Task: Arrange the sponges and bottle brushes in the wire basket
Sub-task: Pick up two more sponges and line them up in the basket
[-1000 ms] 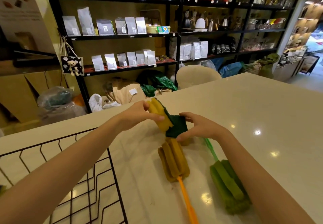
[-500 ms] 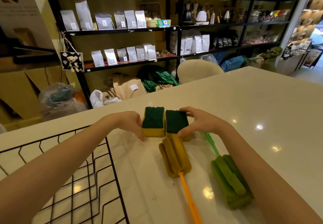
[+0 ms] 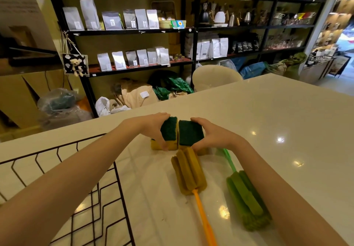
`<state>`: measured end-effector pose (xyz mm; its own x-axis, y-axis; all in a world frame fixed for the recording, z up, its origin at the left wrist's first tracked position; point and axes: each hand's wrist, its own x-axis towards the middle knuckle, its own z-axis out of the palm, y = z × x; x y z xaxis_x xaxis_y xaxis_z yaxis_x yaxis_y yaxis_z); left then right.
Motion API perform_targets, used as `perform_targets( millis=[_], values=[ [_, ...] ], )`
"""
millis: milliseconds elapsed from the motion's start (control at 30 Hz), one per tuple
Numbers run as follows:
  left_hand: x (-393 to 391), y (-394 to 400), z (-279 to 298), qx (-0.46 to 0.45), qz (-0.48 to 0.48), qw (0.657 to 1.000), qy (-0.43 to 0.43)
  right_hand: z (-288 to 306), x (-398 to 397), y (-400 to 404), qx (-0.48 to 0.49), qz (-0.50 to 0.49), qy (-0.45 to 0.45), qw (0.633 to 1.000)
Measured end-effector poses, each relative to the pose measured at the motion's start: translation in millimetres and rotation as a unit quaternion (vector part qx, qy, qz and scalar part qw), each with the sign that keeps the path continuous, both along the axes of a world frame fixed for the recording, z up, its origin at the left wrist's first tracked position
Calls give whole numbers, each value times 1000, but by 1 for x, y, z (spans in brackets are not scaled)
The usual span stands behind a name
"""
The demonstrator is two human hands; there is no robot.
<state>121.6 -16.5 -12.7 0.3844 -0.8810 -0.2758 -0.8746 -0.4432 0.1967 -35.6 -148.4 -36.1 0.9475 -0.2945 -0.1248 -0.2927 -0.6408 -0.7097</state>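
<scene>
Two yellow sponges with green scouring tops stand side by side on the white counter. My left hand (image 3: 153, 128) grips the left sponge (image 3: 169, 133), which is tilted up. My right hand (image 3: 212, 136) grips the right sponge (image 3: 190, 135). Just in front of them lies a yellow bottle brush (image 3: 189, 171) with an orange handle. To its right lies a green bottle brush (image 3: 247, 201), its handle partly hidden under my right forearm. The black wire basket (image 3: 107, 194) sits at the lower left, beneath my left forearm.
The white counter (image 3: 268, 115) stretches to the right and far side. A cream chair back (image 3: 214, 77) stands behind the far edge. Black shelves (image 3: 193, 29) with pouches and kettles line the wall, with bags on the floor beneath.
A second ago my left hand held one sponge raised on edge. It was then set down beside the other, and now both hands close on the pair, the left sponge tilting up.
</scene>
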Motion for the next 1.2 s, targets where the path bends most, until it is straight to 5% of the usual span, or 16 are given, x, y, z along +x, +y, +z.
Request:
perform_targets(
  millis=[567, 900, 1200],
  values=[
    [-17, 46, 51, -154, -8, 988, -25, 41, -20, 10, -17, -16, -135, 991],
    [-42, 134, 106, -216, 21, 976, -33, 102, -19, 76, -55, 71, -165, 982],
    [-48, 237, 100, -208, 89, 972, -67, 111, -1, 161, -71, 156, -171, 970]
  ],
)
